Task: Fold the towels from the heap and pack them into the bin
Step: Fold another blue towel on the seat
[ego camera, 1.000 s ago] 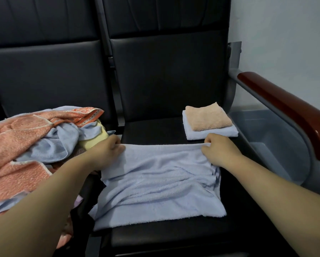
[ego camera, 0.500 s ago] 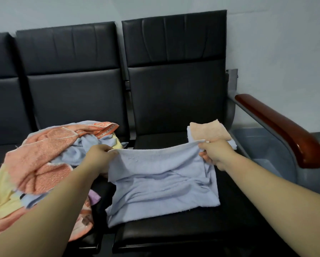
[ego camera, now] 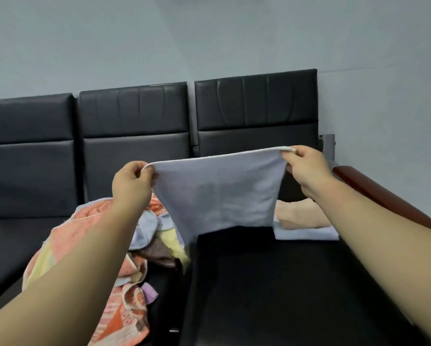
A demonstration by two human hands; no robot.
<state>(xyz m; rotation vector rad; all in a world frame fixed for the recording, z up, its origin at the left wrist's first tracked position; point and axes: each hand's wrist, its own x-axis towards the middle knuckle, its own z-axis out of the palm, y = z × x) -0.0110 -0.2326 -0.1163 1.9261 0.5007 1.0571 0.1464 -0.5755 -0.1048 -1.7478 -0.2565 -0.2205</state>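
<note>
Holding up a pale blue towel, stretched wide between both hands. Pinching the top-left corner in the left hand, fingers curled tight on the hem. Gripping the top-right corner in the right hand, thumb and fingers closed on the cloth. Hanging free above the black bench. Down left, a jumbled heap of orange, yellow and blue towels. Back right, a folded peach towel stacked on a folded blue towel, near the wooden armrest.

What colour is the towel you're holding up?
Light blue. The towel shows best in the head view, stretched between left hand and right hand.
</note>
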